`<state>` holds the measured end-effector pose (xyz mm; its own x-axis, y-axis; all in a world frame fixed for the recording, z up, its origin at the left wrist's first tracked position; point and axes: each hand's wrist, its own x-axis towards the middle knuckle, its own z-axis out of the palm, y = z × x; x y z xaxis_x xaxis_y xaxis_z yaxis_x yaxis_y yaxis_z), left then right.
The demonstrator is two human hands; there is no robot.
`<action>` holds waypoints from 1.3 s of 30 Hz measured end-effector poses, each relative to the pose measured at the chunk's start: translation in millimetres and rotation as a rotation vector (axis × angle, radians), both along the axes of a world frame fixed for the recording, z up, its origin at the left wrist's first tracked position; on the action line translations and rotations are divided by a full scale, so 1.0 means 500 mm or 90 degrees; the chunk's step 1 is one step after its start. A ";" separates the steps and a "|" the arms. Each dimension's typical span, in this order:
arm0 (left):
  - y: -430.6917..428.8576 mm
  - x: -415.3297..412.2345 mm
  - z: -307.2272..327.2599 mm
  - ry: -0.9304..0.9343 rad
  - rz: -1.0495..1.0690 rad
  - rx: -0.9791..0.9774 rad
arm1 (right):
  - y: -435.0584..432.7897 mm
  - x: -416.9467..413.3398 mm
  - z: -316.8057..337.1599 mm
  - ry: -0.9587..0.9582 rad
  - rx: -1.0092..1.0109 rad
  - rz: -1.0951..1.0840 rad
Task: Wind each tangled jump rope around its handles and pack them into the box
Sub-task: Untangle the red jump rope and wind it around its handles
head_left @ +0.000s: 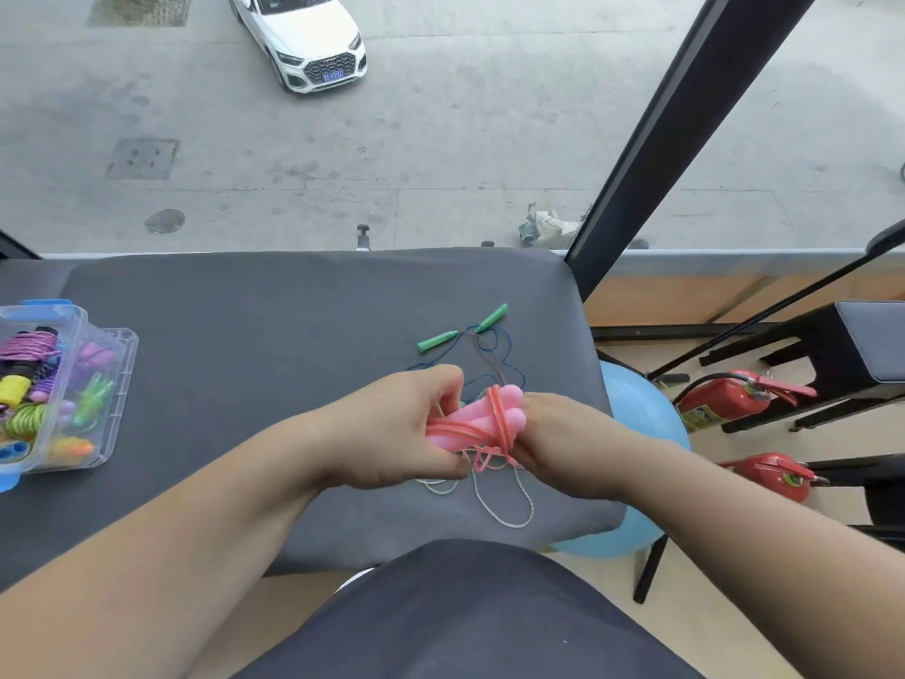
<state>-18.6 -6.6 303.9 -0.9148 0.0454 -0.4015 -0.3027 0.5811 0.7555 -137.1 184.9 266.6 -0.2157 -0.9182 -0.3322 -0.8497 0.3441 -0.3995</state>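
Cloth in dark grey covers the table (245, 374), which fills the middle of my view; everything I handle lies on it or just above it. At its left edge stands the clear plastic box (128, 343) with blue clasps. It holds wound ropes (29, 346) in purple, yellow-green and orange, packed close together. Past the right edge, down on the floor, sit a blue ball (646, 423) and two red fire extinguishers (720, 401).

Both of my hands meet near the table's near right corner, well apart from the box. My left hand (392, 423) is clamped on the pink handles (465, 420). Its fingers curl over their left end and the thumb is tucked underneath, so the pair lies side by side and sticks out to the right. My right hand (563, 441) touches the handles' other end and pinches the pink cord (500, 409). That cord crosses the handles in a few turns, and a loose tail hangs in small loops below them.

Just beyond my hands, toward the far right corner, lies the green-handled rope (492, 318). Its two handles are spread apart, and its thin bluish cord is tangled on the cloth. A white cord (509, 519) lies in loose loops under my hands, close to the near edge. I cannot tell where its handles are.
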 end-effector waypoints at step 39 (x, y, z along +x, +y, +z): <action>-0.009 -0.028 -0.023 -0.106 0.316 0.333 | 0.004 0.034 0.005 0.071 -0.030 -0.144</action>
